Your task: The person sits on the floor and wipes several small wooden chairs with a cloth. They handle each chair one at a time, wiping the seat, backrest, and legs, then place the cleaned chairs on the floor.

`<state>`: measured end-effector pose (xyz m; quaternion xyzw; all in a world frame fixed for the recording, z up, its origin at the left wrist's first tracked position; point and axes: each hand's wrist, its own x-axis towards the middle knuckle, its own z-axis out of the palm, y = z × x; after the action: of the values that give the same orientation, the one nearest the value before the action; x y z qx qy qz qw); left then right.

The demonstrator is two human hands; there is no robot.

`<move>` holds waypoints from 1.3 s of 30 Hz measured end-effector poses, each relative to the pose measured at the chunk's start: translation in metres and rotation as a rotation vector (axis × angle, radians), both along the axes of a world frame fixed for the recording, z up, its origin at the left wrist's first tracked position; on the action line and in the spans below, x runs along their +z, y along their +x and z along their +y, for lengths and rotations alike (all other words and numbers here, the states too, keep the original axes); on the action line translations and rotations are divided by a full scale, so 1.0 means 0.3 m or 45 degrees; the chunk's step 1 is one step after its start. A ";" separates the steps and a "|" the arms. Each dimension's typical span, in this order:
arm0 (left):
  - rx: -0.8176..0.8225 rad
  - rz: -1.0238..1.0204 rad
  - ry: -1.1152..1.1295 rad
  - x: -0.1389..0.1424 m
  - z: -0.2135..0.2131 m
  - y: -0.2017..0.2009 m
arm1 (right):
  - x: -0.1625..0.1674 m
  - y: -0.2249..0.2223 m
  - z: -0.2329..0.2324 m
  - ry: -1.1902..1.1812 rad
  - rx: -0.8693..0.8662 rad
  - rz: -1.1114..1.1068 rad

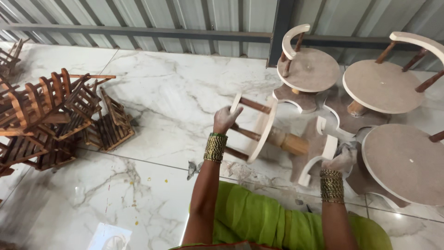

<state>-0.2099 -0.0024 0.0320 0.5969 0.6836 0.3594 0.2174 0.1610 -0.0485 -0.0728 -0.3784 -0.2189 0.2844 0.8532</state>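
A small round wooden chair (266, 132) lies on its side on the marble floor in front of me, its seat edge-on, brown spindles toward the left and a thick centre post running to a white scalloped base (319, 153) on the right. My left hand (225, 118) grips the chair's curved white backrest and spindles at the left end. At the lower edge of that base, my right hand (341, 159) presses a greyish pad or cloth. Stacked bangles cover both wrists.
Three similar round chairs stand upright at the right: one at the back (309, 69), one at the far right (383, 85), one close by (404, 162). A heap of small brown slatted wooden racks (55, 115) fills the left. A corrugated metal wall runs behind.
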 end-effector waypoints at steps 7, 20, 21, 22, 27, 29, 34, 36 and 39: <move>-0.154 0.015 0.036 0.191 -0.049 0.131 | 0.099 0.015 0.029 -0.101 0.064 -0.092; -0.332 0.461 0.427 0.136 -0.147 0.572 | 0.414 -0.012 0.083 -0.015 0.719 0.284; -0.325 0.467 0.421 0.130 -0.152 0.605 | 0.414 0.019 0.066 0.066 0.752 0.390; -0.333 0.458 0.431 0.128 -0.156 0.635 | 0.416 0.049 0.052 0.153 0.785 0.499; -0.388 0.458 0.253 0.116 -0.192 0.809 | 0.453 0.171 0.033 0.126 0.761 0.415; -0.423 0.549 0.405 0.113 -0.213 0.858 | 0.481 0.200 0.050 0.040 0.711 0.131; -0.553 0.558 0.338 0.131 -0.235 0.890 | 0.539 0.246 0.090 -0.243 0.462 -0.994; -0.591 0.548 0.326 0.140 -0.239 0.880 | 0.542 0.261 0.089 -0.253 0.606 -0.899; -0.620 0.537 0.316 0.153 -0.237 0.854 | 0.534 0.290 0.067 -0.453 0.482 -1.071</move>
<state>0.0465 -0.0733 0.0780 0.8256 0.5019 0.2462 0.0765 0.2479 -0.0286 0.0873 -0.5540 -0.5574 0.2898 0.5464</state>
